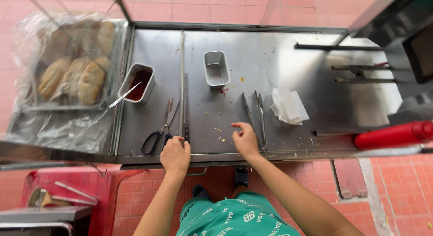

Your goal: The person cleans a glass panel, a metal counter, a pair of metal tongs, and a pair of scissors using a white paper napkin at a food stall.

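Two hands: I see both of mine at the near edge of the steel table (pixel 279 60).
Bread rolls (pixel 74 71): far left, on a tray under clear plastic wrap (pixel 58 127).
Sauce tin (pixel 137 82): holds dark red sauce; a metal utensil (pixel 125 95) leans out of it toward the left.
Scissors (pixel 158 132): black-handled, flat on the table, handles just beside my left hand.
Left hand (pixel 175 155): grip curled shut, knuckles up, at the near end of a narrow metal strip (pixel 181 82) that runs away across the table; whether it actually clasps the strip I cannot tell.
Empty tin (pixel 216 69): rectangular, farther back, between the two hands' lines.
Right hand (pixel 245 139): grip loosely open, fingers bent down to the table with nothing in them, just beside the tongs (pixel 255 116).
Crumbs: scattered between the hands.
Paper napkin (pixel 288 107): white, crumpled, right of the tongs.
Red squeeze bottle (pixel 394 134): lying at the right edge.
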